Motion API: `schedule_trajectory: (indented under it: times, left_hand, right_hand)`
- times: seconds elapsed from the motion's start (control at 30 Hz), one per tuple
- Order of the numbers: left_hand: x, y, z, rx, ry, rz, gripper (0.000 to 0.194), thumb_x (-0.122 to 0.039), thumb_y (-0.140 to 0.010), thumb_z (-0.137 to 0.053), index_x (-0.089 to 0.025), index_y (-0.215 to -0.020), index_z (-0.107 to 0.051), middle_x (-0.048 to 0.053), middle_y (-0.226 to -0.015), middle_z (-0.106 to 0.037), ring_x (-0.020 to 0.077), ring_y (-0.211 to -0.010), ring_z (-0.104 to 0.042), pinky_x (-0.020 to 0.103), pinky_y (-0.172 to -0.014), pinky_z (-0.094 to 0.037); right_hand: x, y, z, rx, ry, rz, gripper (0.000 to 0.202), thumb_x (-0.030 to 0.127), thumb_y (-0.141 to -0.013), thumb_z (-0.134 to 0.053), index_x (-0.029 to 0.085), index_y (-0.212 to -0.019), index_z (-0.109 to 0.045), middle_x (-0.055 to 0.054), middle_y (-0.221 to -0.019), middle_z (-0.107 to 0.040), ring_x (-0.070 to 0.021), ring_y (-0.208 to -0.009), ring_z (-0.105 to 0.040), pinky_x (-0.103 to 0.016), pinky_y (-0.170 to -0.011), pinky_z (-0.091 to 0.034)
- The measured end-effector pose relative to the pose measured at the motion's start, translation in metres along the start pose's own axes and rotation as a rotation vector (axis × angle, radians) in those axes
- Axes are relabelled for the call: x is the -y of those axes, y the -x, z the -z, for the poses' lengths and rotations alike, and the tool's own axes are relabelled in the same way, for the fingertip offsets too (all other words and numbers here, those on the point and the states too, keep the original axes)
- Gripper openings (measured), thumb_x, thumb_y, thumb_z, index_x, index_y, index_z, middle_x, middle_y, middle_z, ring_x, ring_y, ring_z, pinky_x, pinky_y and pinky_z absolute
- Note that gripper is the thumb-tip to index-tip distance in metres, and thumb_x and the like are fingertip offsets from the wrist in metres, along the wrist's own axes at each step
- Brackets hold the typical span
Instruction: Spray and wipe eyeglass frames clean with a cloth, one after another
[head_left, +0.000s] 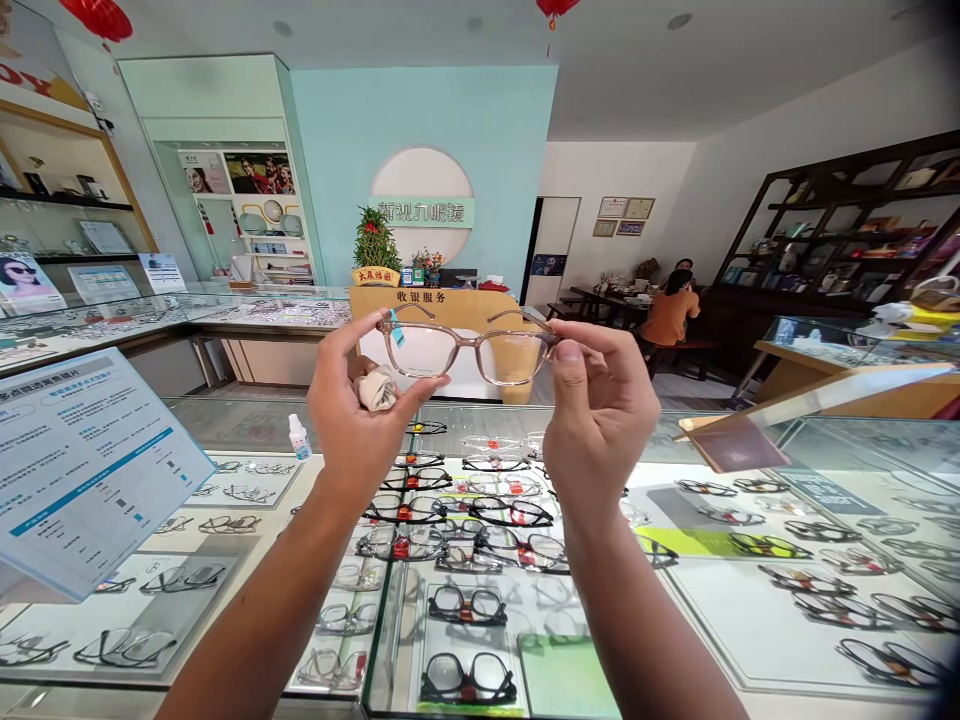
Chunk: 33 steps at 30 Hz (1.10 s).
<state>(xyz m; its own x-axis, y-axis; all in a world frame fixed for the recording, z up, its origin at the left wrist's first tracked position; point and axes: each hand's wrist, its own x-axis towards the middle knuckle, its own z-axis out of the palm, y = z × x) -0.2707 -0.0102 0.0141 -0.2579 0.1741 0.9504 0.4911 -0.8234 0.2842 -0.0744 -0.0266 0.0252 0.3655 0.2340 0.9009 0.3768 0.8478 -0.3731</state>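
A pair of eyeglasses with a clear brownish frame is held up between my two hands, above the glass display case. My left hand grips its left side near the hinge, where a small blue tag hangs. Tucked in the same palm is a crumpled beige cloth. On the other side, my right hand pinches the right hinge and temple between thumb and fingers. Both temples point away from me, unfolded. Below lie rows of glasses inside the case.
A white spray bottle stands on the glass left of my hands. A printed sign leans at the left, and a tilted panel stands at the right. Beyond are a wooden counter and a seated person in orange.
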Motion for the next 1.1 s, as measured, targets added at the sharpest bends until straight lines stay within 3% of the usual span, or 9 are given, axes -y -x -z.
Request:
schedule_trajectory:
  times: [0.17,0.37,0.53,0.77,1.1]
  left_hand:
    - [0.003,0.003,0.000,-0.012,0.003,-0.066,0.074,-0.045,-0.077,-0.103,-0.029,-0.138,-0.065,0.009,-0.136,-0.070,0.0339,-0.133,-0.071,0.037,-0.073,-0.067]
    - [0.004,0.005,-0.001,-0.011,-0.073,-0.057,0.077,-0.061,-0.079,-0.098,-0.027,-0.138,-0.062,0.011,-0.135,-0.068,0.0318,-0.126,-0.072,0.034,-0.069,-0.066]
    - [0.004,0.007,-0.001,-0.013,-0.069,-0.051,0.075,-0.058,-0.080,-0.098,-0.027,-0.138,-0.061,0.011,-0.138,-0.068,0.0295,-0.120,-0.073,0.035,-0.069,-0.066]
    - [0.005,0.006,-0.002,-0.015,-0.049,-0.088,0.075,-0.053,-0.080,-0.099,-0.028,-0.139,-0.061,0.011,-0.140,-0.067,0.0296,-0.122,-0.073,0.032,-0.068,-0.064]
    - [0.009,0.006,-0.003,-0.018,-0.045,-0.074,0.075,-0.055,-0.082,-0.097,-0.029,-0.140,-0.059,0.012,-0.145,-0.063,0.0338,-0.138,-0.067,0.036,-0.080,-0.068]
  right_hand:
    - [0.002,-0.004,0.000,0.005,-0.110,-0.057,0.012,0.035,-0.106,-0.069,0.025,-0.109,-0.075,-0.006,-0.106,-0.075,-0.0221,-0.097,-0.075,-0.042,-0.088,-0.063]
    - [-0.006,-0.006,0.001,0.015,-0.170,-0.164,0.015,0.039,-0.104,-0.072,0.026,-0.106,-0.078,-0.005,-0.104,-0.079,-0.0219,-0.098,-0.076,-0.041,-0.088,-0.064]
    - [-0.015,-0.007,0.001,0.054,-0.204,-0.201,0.019,0.042,-0.106,-0.071,0.026,-0.113,-0.078,-0.006,-0.113,-0.081,-0.0218,-0.105,-0.078,-0.040,-0.092,-0.065]
    - [-0.017,-0.007,0.001,0.098,-0.267,-0.372,0.027,0.048,-0.102,-0.076,0.026,-0.115,-0.083,-0.008,-0.119,-0.085,-0.0234,-0.111,-0.081,-0.042,-0.098,-0.065]
    - [-0.016,-0.009,0.003,0.120,-0.318,-0.356,0.022,0.044,-0.101,-0.077,0.026,-0.113,-0.084,-0.006,-0.112,-0.086,-0.0233,-0.108,-0.081,-0.042,-0.099,-0.063]
